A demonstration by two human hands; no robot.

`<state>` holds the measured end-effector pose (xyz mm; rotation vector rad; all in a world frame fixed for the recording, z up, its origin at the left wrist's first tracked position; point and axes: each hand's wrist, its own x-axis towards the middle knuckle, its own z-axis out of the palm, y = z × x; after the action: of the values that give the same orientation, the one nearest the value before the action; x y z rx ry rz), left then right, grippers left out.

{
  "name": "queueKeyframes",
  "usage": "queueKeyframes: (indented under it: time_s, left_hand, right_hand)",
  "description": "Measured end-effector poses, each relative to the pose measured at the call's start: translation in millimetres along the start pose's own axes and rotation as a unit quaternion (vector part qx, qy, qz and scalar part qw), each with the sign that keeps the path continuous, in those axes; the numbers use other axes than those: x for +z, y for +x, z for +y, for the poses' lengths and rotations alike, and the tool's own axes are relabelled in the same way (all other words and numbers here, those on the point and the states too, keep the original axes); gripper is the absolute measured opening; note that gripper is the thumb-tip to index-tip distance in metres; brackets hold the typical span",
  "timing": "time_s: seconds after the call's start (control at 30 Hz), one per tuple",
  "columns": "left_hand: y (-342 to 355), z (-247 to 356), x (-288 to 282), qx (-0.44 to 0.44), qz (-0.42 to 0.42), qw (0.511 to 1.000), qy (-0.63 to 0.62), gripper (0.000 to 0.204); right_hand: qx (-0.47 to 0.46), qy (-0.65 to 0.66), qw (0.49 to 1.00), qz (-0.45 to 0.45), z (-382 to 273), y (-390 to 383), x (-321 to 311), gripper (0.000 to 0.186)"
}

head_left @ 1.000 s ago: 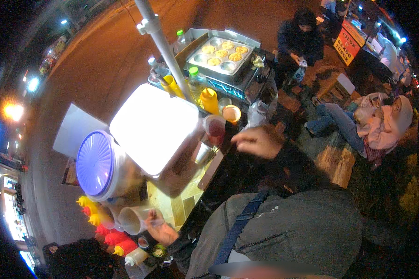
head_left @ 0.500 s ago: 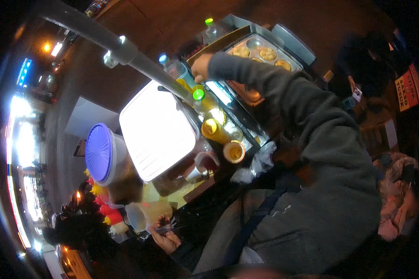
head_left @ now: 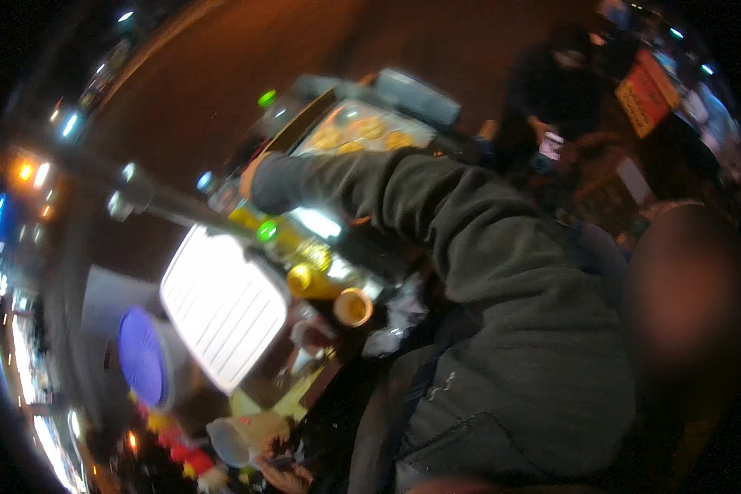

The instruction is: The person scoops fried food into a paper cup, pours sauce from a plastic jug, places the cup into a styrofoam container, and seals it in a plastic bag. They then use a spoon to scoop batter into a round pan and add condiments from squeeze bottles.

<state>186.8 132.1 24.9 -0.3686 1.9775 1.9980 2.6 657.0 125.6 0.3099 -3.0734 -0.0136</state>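
Note:
My right arm, in a dark grey sleeve, stretches across the stall. My right hand [head_left: 249,176] is at its far end, blurred and partly hidden by the cuff, beside a blue-capped bottle [head_left: 221,194]. What it holds, if anything, I cannot make out. Close by the cuff lies a green-capped bottle [head_left: 286,240] of yellow liquid. Beyond the forearm, a pan [head_left: 309,148] holds several round yellowish cakes [head_left: 369,128]. At the lower edge my left hand [head_left: 284,473] is against the side of a translucent tub [head_left: 251,436], its blurred fingers apart.
A white-lidded box [head_left: 222,305] and a purple-lidded tub [head_left: 142,354] stand to the left. Yellow containers [head_left: 309,282] and a crumpled plastic bag [head_left: 399,317] lie nearer me. A grey pole [head_left: 173,206] crosses the left side. Another person [head_left: 556,90] holds a lit phone [head_left: 552,146].
The whole view has turned, shifting the stall left and down, with more blur. My right hand is now nearer the blue-capped bottle. My left hand stays by the translucent tub.

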Motion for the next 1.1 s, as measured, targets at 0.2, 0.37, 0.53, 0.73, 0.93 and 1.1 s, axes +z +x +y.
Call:
queueKeyframes:
  time_s: [0.2, 0.37, 0.53, 0.73, 0.93, 1.1]
  left_hand:
    - [86.1, 8.9, 53.9, 0.029, -0.108, 0.993, 0.037, 0.059]
    - [126.9, 5.7, 152.2, 0.041, -0.246, 0.968, 0.028, 0.055]
    - [124.2, 9.0, 230.2, 0.039, -0.352, 0.935, 0.005, 0.052]
    - [92.2, 9.0, 235.4, 0.055, -0.349, 0.932, -0.085, 0.047]
    - [37.6, 27.6, 245.1, 0.123, -0.417, 0.882, -0.181, 0.043]
    - [0.8, 49.1, 275.1, 0.174, -0.533, 0.806, -0.189, 0.040]
  right_hand:
    - [0.200, 0.104, 0.957, 0.183, 0.9, -148.7, -20.0, 0.025]
    - [0.346, 0.616, 0.644, 0.295, -44.2, -318.1, 57.6, 0.032]
    - [0.372, 0.825, 0.280, 0.319, -91.7, -400.5, 103.5, 0.028]
    - [0.511, 0.635, 0.415, 0.403, -44.7, -416.7, 101.7, 0.024]
    - [0.374, 0.294, 0.797, 0.372, 41.0, -354.7, 68.9, 0.021]
    - [0.162, 0.131, 0.932, 0.298, 88.2, -309.8, 68.1, 0.037]
